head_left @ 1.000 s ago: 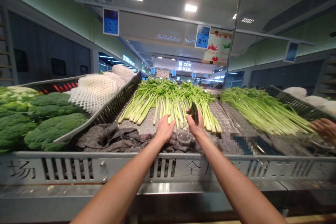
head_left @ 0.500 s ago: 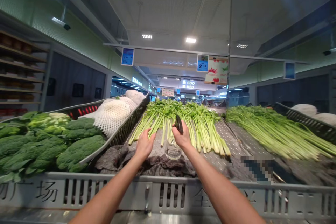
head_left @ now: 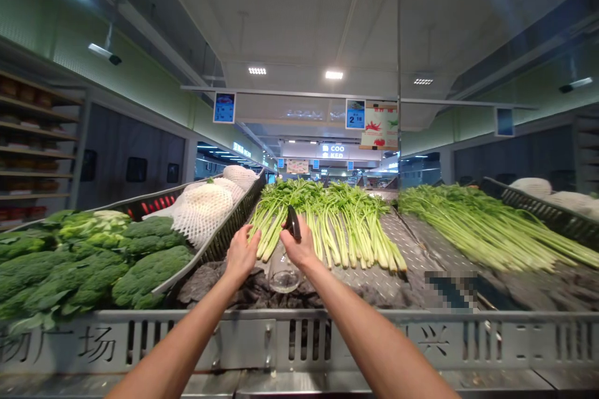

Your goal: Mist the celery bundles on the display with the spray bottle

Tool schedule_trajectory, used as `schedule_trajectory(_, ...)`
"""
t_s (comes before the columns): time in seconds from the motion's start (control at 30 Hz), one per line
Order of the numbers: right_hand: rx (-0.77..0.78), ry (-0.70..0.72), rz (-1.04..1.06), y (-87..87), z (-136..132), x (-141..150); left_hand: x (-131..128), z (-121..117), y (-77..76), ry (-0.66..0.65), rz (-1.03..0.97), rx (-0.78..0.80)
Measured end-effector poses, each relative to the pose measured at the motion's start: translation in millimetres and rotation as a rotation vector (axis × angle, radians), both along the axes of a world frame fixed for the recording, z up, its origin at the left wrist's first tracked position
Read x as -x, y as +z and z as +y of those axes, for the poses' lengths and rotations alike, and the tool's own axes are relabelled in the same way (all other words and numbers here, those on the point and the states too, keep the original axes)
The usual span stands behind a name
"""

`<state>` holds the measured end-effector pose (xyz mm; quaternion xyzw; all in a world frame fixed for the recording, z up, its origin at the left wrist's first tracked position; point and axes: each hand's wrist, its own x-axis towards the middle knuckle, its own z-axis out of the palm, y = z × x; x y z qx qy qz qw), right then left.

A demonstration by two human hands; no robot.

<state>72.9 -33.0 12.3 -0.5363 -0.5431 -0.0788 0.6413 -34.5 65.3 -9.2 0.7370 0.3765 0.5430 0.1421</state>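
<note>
My right hand (head_left: 300,248) is closed round the black top (head_left: 293,222) of a clear bottle (head_left: 282,273), which hangs below it over the front of the metal display tray (head_left: 402,249). My left hand (head_left: 241,254) reaches forward just to the left, fingers stretched out and touching the cut ends of the green celery stalks (head_left: 327,224) laid in a row on the tray. It holds nothing.
Broccoli (head_left: 93,255) fills the left bin, with white produce in foam net (head_left: 206,206) behind it. More green stalks (head_left: 486,224) lie to the right. Dark cloths (head_left: 243,290) line the front, behind a slotted metal rail (head_left: 299,343). Price signs hang overhead.
Both hands have moved left along the row of stalks, the right one carrying the bottle. The view has tilted up and shifted left.
</note>
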Motion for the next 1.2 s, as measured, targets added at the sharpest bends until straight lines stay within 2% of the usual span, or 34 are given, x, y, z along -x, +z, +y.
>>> schedule_trajectory(0.13, 0.141, -0.020, -0.076, -10.9, 2, 9, 5, -3, 3.7, 0.010, 0.014, 0.014)
schedule_trajectory(0.23, 0.158, -0.057, -0.045, -12.1, 1, 5, 5, -6, 5.6, 0.013, 0.014, 0.014)
schedule_trajectory(0.37, 0.065, -0.051, 0.047, 1.4, -8, -15, 1, -7, 9.1, 0.003, 0.004, 0.010)
schedule_trajectory(0.5, -0.033, -0.162, 0.101, 20.9, -20, -45, -9, -10, 16.8, -0.021, 0.022, 0.011)
schedule_trajectory(0.6, -0.057, -0.221, 0.117, 27.9, -26, -65, -20, -16, 24.1, -0.036, 0.035, 0.003)
schedule_trajectory(0.73, 0.006, -0.211, 0.069, 19.7, -28, -79, -37, -25, 28.3, -0.075, 0.034, -0.017)
schedule_trajectory(0.83, 0.073, -0.243, 0.027, 7.0, -25, -80, -50, -30, 25.3, -0.119, 0.031, -0.034)
schedule_trajectory(0.93, 0.073, -0.254, 0.024, -2.0, -21, -79, -62, -34, 20.8, -0.150, 0.041, -0.041)
schedule_trajectory(1.2, 0.034, -0.229, 0.027, -5.0, -23, -85, -84, -46, 12.4, -0.207, 0.060, -0.055)
